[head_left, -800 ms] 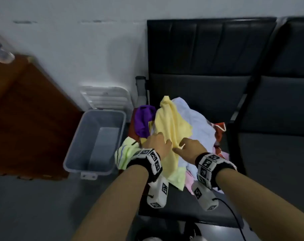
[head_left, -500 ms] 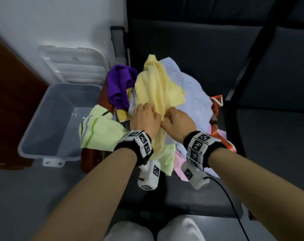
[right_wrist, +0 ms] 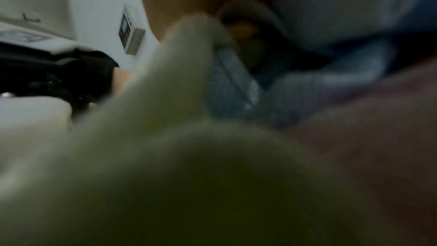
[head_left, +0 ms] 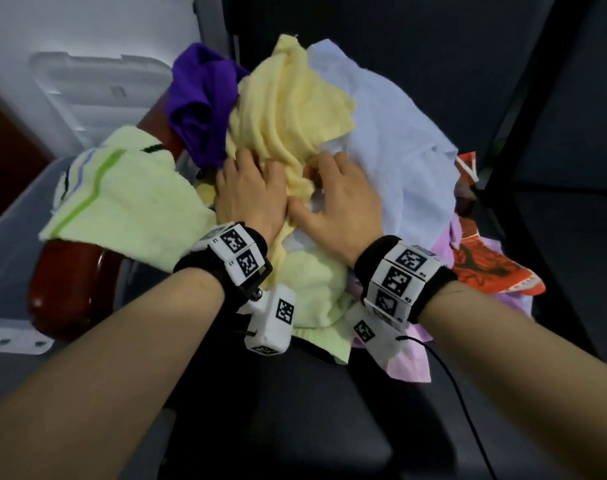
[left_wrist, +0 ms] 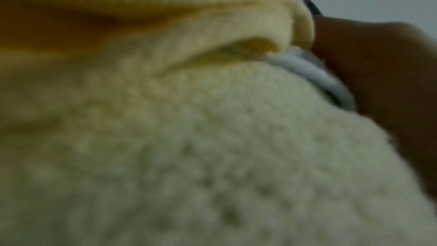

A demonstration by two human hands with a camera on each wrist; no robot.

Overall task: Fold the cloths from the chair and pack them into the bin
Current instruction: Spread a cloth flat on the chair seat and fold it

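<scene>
A heap of cloths lies on the black chair (head_left: 295,427). A yellow cloth (head_left: 288,109) is on top in the middle, with a purple cloth (head_left: 200,98) to its left and a white cloth (head_left: 399,140) to its right. My left hand (head_left: 252,192) digs its curled fingers into the yellow cloth's lower folds. Right beside it, my right hand (head_left: 340,199) pinches the same cloth's edge. The left wrist view shows a yellow fold (left_wrist: 165,35) up close. The grey bin (head_left: 4,230) stands on the floor to the left.
A pale green striped cloth (head_left: 122,195) hangs over the red-brown armrest (head_left: 66,285) towards the bin. Orange (head_left: 492,268) and pink (head_left: 409,355) cloths lie at the pile's right. The bin lid (head_left: 97,88) leans on the wall. A second seat is at right.
The view has closed in on the pile. Both hands have pushed further into the yellow cloth and closed their fingers on it.
</scene>
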